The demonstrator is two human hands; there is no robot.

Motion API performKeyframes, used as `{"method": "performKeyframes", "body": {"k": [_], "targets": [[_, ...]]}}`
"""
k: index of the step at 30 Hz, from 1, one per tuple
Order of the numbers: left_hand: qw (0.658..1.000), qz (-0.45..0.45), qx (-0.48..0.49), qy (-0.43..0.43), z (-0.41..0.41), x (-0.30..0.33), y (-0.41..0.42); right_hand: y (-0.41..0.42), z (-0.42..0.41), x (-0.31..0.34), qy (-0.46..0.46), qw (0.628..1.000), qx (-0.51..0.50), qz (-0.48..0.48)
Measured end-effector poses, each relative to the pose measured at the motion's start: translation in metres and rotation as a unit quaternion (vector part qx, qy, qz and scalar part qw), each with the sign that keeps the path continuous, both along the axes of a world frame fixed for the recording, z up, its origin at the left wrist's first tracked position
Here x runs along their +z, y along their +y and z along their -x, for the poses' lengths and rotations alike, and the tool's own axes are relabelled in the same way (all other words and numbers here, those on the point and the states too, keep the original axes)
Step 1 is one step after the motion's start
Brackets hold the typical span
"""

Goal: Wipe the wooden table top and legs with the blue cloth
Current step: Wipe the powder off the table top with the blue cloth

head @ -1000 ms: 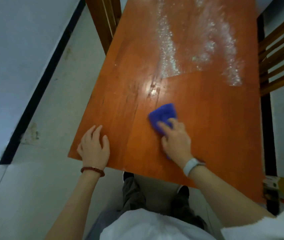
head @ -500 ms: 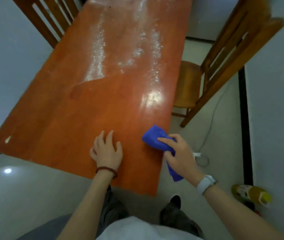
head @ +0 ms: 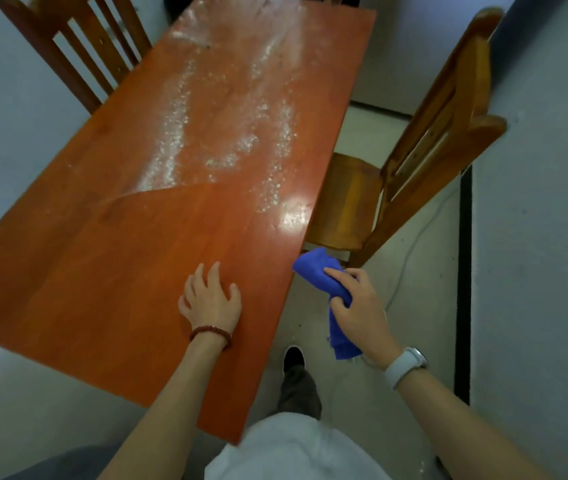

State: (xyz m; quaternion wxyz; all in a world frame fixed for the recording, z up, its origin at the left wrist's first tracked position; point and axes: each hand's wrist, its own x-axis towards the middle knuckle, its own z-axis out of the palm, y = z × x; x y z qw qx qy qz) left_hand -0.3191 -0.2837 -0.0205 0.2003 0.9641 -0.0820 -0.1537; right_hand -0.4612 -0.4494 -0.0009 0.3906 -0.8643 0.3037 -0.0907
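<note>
Right hand (head: pixel 362 313) fingers grip the blue cloth (head: pixel 324 277) off the table (head: pixel 137 258) edge, left hand (head: pixel 211 301) flat, spread, holding nothing; far foamy patch probably next.

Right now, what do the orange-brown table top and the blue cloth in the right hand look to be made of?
Orange-brown table top: looks like wood with a glossy varnish, given faint grain lines and a bright glare spot. Blue cloth: soft fabric, possibly microfibre; it bunches and hangs limp from the right hand.
</note>
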Motion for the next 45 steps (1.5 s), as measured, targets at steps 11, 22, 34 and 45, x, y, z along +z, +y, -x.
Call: {"method": "performKeyframes", "body": {"k": [11, 22, 34, 45], "targets": [[0.989, -0.033, 0.146, 0.002, -0.075, -0.029, -0.014, -0.009, -0.134, -0.029, -0.03, 0.893, 0.318, 0.316], [0.973, -0.043, 0.225, -0.014, -0.097, -0.039, -0.065, -0.081, -0.233, -0.064, -0.06, 0.841, 0.403, 0.356], [0.985, -0.047, 0.165, -0.017, -0.212, -0.019, -0.252, -0.375, -0.416, -0.04, 0.1, 0.951, 0.074, 0.283], [0.994, -0.087, 0.061, 0.009, -0.261, -0.023, -0.338, -0.327, -0.415, -0.039, -0.048, 0.863, 0.373, 0.336]]}}
